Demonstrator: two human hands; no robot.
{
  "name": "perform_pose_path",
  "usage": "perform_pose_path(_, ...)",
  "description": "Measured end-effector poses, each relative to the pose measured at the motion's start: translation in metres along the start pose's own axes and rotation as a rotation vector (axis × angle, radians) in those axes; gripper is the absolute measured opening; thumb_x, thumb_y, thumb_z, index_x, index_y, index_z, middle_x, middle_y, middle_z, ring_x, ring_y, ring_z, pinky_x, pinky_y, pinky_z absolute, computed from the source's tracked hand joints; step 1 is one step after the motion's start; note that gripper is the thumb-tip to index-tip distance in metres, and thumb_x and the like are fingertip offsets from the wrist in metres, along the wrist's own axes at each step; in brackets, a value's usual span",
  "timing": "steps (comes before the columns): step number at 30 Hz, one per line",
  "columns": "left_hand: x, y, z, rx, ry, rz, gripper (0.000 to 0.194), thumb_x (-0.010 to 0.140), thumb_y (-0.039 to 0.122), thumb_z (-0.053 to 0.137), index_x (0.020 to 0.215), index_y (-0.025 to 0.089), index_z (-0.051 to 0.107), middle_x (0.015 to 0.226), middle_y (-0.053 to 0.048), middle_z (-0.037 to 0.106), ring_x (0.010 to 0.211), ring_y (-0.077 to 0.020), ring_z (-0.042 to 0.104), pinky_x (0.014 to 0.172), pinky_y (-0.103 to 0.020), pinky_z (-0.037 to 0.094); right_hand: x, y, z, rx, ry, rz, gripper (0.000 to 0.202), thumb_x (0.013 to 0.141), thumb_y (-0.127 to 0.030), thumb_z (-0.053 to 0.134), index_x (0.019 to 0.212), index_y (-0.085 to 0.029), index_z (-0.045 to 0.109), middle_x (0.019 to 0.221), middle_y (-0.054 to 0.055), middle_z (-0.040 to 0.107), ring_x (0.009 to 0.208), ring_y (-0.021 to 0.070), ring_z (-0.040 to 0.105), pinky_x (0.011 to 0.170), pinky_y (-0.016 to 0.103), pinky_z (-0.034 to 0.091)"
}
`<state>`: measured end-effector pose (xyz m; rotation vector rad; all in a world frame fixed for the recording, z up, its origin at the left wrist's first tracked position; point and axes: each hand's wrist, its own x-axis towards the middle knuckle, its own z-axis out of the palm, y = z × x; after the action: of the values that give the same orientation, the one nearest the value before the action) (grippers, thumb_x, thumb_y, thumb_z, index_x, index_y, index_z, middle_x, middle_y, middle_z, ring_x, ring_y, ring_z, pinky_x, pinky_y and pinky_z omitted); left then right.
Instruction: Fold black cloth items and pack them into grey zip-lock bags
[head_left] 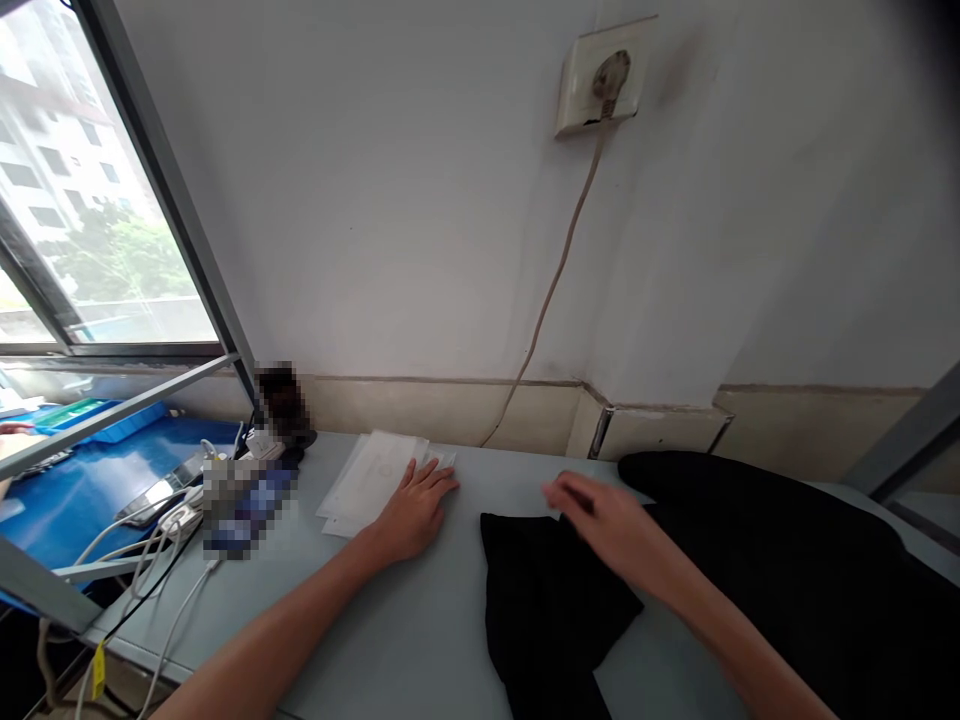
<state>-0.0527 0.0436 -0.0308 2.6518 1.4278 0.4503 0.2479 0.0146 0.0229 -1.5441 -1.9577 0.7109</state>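
Note:
My left hand point(416, 510) lies flat with fingers spread, over the right edge of a small stack of thin white translucent sheets or bags point(371, 480) on the grey table. My right hand point(596, 515) is raised above a black piece of cloth point(540, 590), its fingers curled in and slightly blurred. Whatever the curled fingers may hold is hidden. The black cloth looks like a sleeve or trouser leg, bent, and joins or lies against a larger black garment heap point(780, 560) at the right.
White cables and a power strip point(180, 515) lie at the table's left, near a blurred-out item point(251, 510). Beyond a metal frame bar point(135, 405) is a blue surface point(161, 450) with a tray. A cord point(559, 270) hangs from the wall socket point(606, 75) behind the table.

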Motion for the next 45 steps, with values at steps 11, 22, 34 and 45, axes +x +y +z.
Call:
perform_pose_path(11,0.000,0.000,0.006,-0.047,0.020,-0.014,0.054,0.092,0.002,0.040,0.141,0.020,0.052,0.160,-0.010,0.047,0.152,-0.0191,0.038,0.131,-0.049,0.019,-0.026,-0.017,0.038,-0.223,-0.202,-0.307,0.020,0.100,-0.041,0.056,0.111,-0.028,0.066,0.113,0.006,0.067,0.107,0.0300,0.063,0.100,0.049,0.046)
perform_pose_path(22,0.002,-0.001,0.005,-0.083,-0.001,-0.013,0.060,0.086,-0.002,0.041,0.140,0.021,0.052,0.159,-0.011,0.047,0.152,-0.0206,0.038,0.130,-0.053,0.018,-0.003,-0.008,-0.012,0.565,-0.136,-0.063,0.032,0.098,-0.054,0.054,0.100,-0.023,0.062,0.096,0.005,0.068,0.094,0.0246,0.066,0.087,0.037,0.054)
perform_pose_path(34,-0.004,0.031,-0.020,-0.239,-0.019,0.238,0.028,0.106,0.027,0.050,0.131,0.027,0.063,0.156,-0.002,0.053,0.156,-0.0227,0.032,0.131,-0.051,0.015,-0.005,0.020,0.015,-0.377,-0.001,-0.324,0.044,0.098,-0.046,0.057,0.139,-0.033,0.061,0.131,0.010,0.068,0.118,0.0359,0.063,0.093,0.049,0.054)
perform_pose_path(45,-0.007,0.048,-0.031,-0.279,-0.031,0.293,0.040,0.105,0.045,0.056,0.080,0.020,0.075,0.066,0.000,0.070,0.080,-0.0183,0.067,0.103,-0.037,0.044,0.014,0.022,-0.007,0.063,0.435,-0.099,0.034,0.097,-0.044,0.047,0.119,-0.021,0.061,0.109,0.013,0.071,0.095,0.0323,0.070,0.080,0.042,0.057)
